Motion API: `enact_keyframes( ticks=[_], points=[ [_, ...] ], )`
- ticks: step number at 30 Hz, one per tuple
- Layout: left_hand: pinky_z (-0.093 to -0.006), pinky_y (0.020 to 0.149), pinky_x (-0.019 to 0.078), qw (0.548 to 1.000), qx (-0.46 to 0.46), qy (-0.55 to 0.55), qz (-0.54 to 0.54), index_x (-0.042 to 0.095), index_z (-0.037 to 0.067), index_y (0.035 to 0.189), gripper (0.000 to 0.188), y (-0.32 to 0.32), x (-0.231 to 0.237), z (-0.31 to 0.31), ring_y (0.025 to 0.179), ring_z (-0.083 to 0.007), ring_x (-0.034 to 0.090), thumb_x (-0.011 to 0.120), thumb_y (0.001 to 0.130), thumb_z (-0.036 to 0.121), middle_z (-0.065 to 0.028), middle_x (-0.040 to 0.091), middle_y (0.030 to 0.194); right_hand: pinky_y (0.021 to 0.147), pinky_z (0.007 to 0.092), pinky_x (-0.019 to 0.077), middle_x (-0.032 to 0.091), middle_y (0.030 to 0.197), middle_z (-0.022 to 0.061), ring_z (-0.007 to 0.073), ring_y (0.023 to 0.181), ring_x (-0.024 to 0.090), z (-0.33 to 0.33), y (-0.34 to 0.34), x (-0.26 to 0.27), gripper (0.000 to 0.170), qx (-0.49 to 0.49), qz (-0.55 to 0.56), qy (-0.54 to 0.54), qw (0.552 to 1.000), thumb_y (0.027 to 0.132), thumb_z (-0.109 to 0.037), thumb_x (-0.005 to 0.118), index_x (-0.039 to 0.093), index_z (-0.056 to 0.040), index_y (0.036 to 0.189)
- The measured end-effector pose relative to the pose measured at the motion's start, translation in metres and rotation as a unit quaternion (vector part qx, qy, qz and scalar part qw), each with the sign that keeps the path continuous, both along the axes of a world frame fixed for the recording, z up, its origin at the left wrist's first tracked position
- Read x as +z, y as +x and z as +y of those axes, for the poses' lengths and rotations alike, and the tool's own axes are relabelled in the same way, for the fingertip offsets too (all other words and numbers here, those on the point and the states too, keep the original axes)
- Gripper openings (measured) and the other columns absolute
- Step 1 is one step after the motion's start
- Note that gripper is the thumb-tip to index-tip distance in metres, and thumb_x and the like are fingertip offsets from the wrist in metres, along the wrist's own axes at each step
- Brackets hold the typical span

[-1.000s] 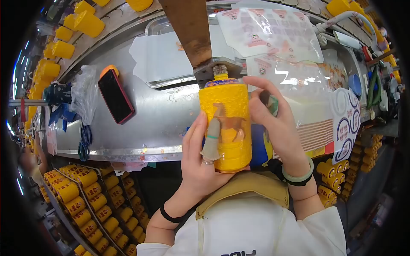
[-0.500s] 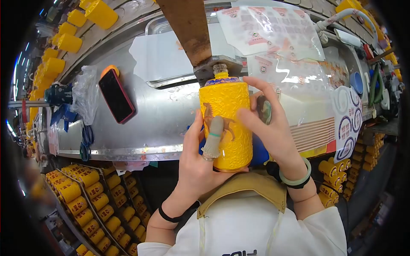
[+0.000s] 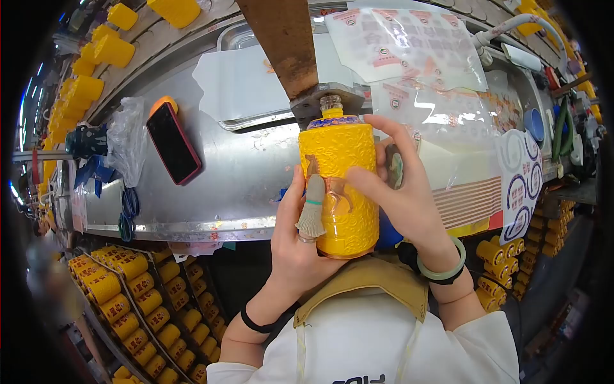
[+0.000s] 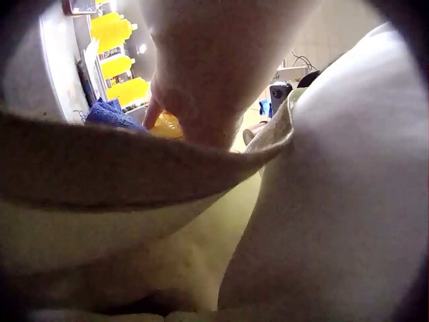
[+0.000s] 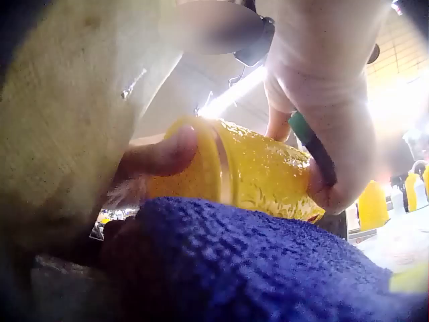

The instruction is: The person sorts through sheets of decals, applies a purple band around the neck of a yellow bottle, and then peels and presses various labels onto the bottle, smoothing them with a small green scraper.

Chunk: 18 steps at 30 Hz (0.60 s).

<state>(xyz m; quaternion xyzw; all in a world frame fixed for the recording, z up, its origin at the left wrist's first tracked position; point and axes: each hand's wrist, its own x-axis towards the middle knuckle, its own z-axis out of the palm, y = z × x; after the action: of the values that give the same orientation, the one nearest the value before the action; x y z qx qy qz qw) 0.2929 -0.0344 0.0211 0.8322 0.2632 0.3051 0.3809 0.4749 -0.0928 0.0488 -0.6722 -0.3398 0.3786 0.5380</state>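
Note:
A yellow embossed bottle (image 3: 348,224) with a brown horse decal (image 3: 337,195) stands in the middle of the head view, its clear neck by a metal bracket. My left hand (image 3: 291,240) grips its lower left side; a greyish cover with a green band is on one finger, over the horse. At the upper right, my right hand (image 3: 406,192) holds the bottle, thumb on its front and index finger near the shoulder. A dark and green piece is on another finger. In the right wrist view, the bottle (image 5: 258,171) lies above a blue cloth (image 5: 255,261).
A phone (image 3: 174,144) lies on the metal table (image 3: 243,169) at left. Printed sheets (image 3: 409,48) cover the right side. A rusty beam (image 3: 281,45) comes down at the top centre. Racks of yellow bottles (image 3: 137,301) stand below left.
The bottle has turned, so the horse decal first shifted left and now shows partly behind the covered finger. My right thumb has moved left onto the bottle's front.

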Motion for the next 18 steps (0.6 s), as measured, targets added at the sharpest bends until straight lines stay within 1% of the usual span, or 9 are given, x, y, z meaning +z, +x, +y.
enact_keyframes(
  ticks=[6,7,9,11,13,14,15,16,18],
  points=[
    [-0.0419,0.106,0.05,1.0,0.001,0.013,0.009,0.045,-0.008,0.147,0.106,0.0,-0.001,0.0,0.131,-0.0393,0.056,0.1,0.064,0.031,-0.0292,0.039,0.154,0.101,0.0308,0.0425,0.055,0.12,0.0092,0.0158,0.112,0.051,0.0,0.0,0.003,0.066,-0.005,0.073,0.014,0.997,0.089,-0.015,0.077,0.044,0.0013,0.144],
    [-0.0421,0.106,0.05,1.0,0.004,0.011,0.006,0.045,-0.007,0.146,0.106,0.0,-0.001,-0.001,0.131,-0.0392,0.056,0.1,0.064,0.032,-0.029,0.039,0.154,0.101,0.0308,0.0425,0.055,0.12,0.0092,0.0158,0.112,0.051,0.0,0.0,0.002,0.066,-0.005,0.073,0.014,0.997,0.089,-0.015,0.077,0.044,0.0013,0.144],
    [-0.0419,0.106,0.0501,1.0,0.004,0.008,0.003,0.045,-0.006,0.147,0.107,0.0,-0.002,-0.001,0.131,-0.0392,0.056,0.1,0.064,0.032,-0.0284,0.039,0.154,0.1,0.0305,0.0427,0.056,0.117,0.0077,0.0154,0.11,0.052,0.0,-0.001,-0.001,0.066,-0.003,0.008,0.008,1.0,0.09,-0.014,0.077,0.044,0.0011,0.145],
    [-0.0418,0.105,0.0502,1.0,0.004,0.005,-0.001,0.044,-0.005,0.148,0.108,0.001,-0.003,-0.002,0.131,-0.0392,0.056,0.1,0.063,0.032,-0.0279,0.039,0.154,0.098,0.0292,0.0429,0.056,0.116,0.0069,0.0139,0.109,0.051,0.0,0.0,-0.001,0.066,-0.003,0.017,0.012,1.0,0.089,-0.014,0.077,0.044,0.0007,0.145],
    [-0.0418,0.108,0.0479,0.998,0.014,-0.06,-0.025,0.041,-0.004,0.151,0.111,0.002,-0.005,-0.005,0.132,-0.0379,0.055,0.1,0.063,0.029,-0.0249,0.04,0.155,0.096,0.0278,0.0432,0.056,0.115,0.006,0.0125,0.108,0.051,-0.001,0.0,-0.001,0.066,-0.003,0.025,0.016,1.0,0.089,-0.014,0.077,0.044,0.0004,0.145],
    [-0.0418,0.108,0.0479,0.998,0.014,-0.059,-0.026,0.041,-0.004,0.151,0.111,0.002,-0.011,-0.006,0.132,-0.0379,0.055,0.1,0.063,0.029,-0.0249,0.04,0.155,0.094,0.0262,0.0429,0.055,0.114,0.005,0.0107,0.107,0.051,-0.002,0.0,-0.003,0.064,0.0,0.057,0.018,0.998,0.09,-0.013,0.076,0.045,-0.0003,0.145],
    [-0.0418,0.109,0.0465,0.99,0.007,-0.132,-0.045,0.039,-0.004,0.152,0.112,0.002,-0.02,-0.008,0.133,-0.0371,0.054,0.1,0.064,0.028,-0.0231,0.043,0.153,0.092,0.0247,0.0427,0.054,0.113,0.004,0.0089,0.106,0.05,-0.003,0.001,-0.003,0.062,0.003,0.089,0.019,0.996,0.092,-0.013,0.074,0.045,-0.0009,0.145],
    [-0.0419,0.111,0.0451,0.977,0.0,-0.203,-0.063,0.037,-0.004,0.153,0.113,0.002,-0.024,-0.009,0.134,-0.0364,0.054,0.1,0.064,0.026,-0.0214,0.045,0.151,0.092,0.0247,0.0427,0.054,0.113,0.004,0.0089,0.106,0.05,-0.005,0.004,-0.001,0.062,0.003,0.088,0.019,0.996,0.092,-0.013,0.074,0.045,-0.0009,0.145],
    [-0.0417,0.111,0.0444,0.977,-0.015,-0.205,-0.053,0.037,-0.004,0.154,0.113,-0.001,-0.018,-0.004,0.135,-0.0356,0.053,0.1,0.065,0.025,-0.0201,0.048,0.149,0.089,0.0229,0.0416,0.053,0.111,0.0017,0.0065,0.104,0.048,-0.012,0.015,0.006,0.053,0.038,0.204,0.038,0.977,0.096,-0.009,0.067,0.046,-0.0021,0.144]
  ],
)
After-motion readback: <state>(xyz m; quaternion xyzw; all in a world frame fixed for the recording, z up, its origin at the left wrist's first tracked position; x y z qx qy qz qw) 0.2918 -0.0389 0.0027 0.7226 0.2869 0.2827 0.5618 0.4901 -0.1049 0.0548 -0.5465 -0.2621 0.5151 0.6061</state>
